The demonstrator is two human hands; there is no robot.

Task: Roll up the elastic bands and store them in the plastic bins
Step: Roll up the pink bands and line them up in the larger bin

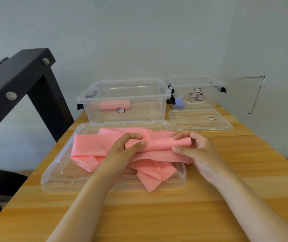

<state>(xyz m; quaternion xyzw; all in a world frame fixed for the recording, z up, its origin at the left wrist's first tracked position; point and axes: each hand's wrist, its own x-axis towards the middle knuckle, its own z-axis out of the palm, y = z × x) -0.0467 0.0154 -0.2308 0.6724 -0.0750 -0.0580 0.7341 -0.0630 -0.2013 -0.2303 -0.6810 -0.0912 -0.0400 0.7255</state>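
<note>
Pale wall [139,32] at the back, wooden worktop [157,215] in front of me, and I'm taking the large bin [139,114] as my marker. Just in front of it lies a clear lid [55,175], and across that lid sprawls the pink elastic band [87,147], loose and rumpled, one tail spilling over the lid's near edge. It looks thin, soft and light, probably stretchy and a touch clingy. My judgement is that it wants holding at the rolled end, with fingers spread across the width, or the coil will slacken.

Left hand [122,151]: the grip is curled onto the part-made roll, thumb and fingers pinching it. Right hand [195,151]: the grip is closed on the roll's open end, fingertips above and thumb below.

Inside the large bin sits a finished pink roll [114,105]. Right of the large bin stands a smaller bin [213,100] with a purple roll [179,103] inside.
</note>
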